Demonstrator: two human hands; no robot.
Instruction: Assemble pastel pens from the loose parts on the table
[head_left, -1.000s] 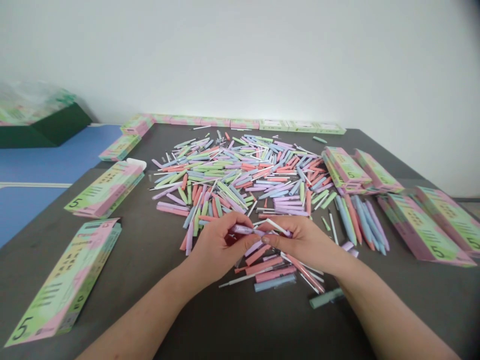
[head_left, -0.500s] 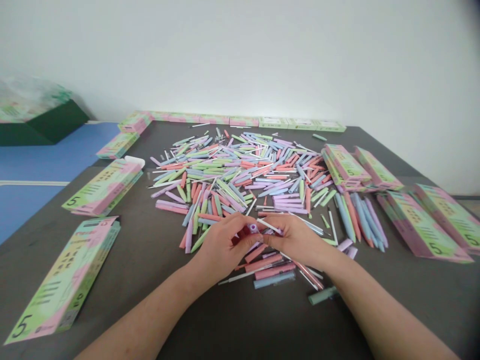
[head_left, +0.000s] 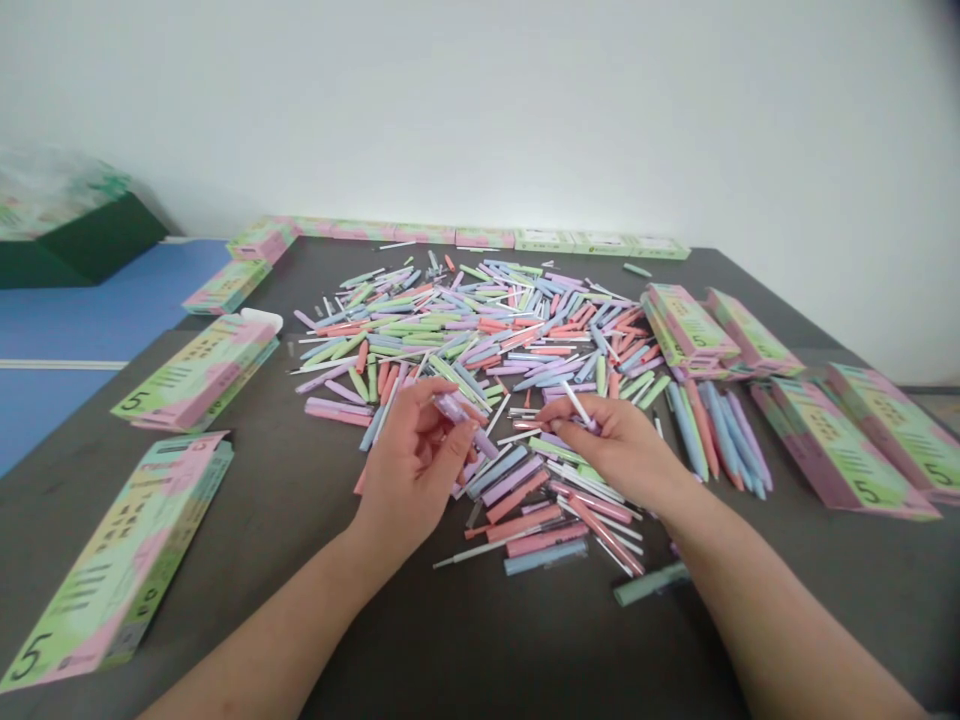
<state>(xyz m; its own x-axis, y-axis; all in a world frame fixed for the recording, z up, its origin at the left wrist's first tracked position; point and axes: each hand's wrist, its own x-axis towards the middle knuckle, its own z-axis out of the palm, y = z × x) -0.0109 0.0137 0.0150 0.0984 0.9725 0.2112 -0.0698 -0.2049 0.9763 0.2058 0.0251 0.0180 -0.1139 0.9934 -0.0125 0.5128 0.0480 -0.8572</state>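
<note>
Between the fingers and thumb of my left hand [head_left: 412,460] is a purple pen barrel [head_left: 454,408], tilted down to the right. My right hand [head_left: 622,445] pinches a white pen refill [head_left: 576,405] that points up and left; a bit of purple shows at its lower end. The two hands are apart, with loose pen parts between and beneath them. A large pile of pen parts [head_left: 450,340] in purple, green, blue and coral spreads beyond my hands. Closer to me lie coral barrels [head_left: 547,541], a blue barrel [head_left: 545,557] and white refills.
Printed boxes [head_left: 120,550] lie along the left, with more boxes [head_left: 847,440] at the right and a row of them [head_left: 484,238] at the back edge. Several assembled-looking pens [head_left: 724,435] lie side by side at right. A dark green bin [head_left: 90,240] stands far left.
My hands have moved apart from where they met over the pile. The left now shows the purple barrel more fully, and the right has drawn away with the white refill.
</note>
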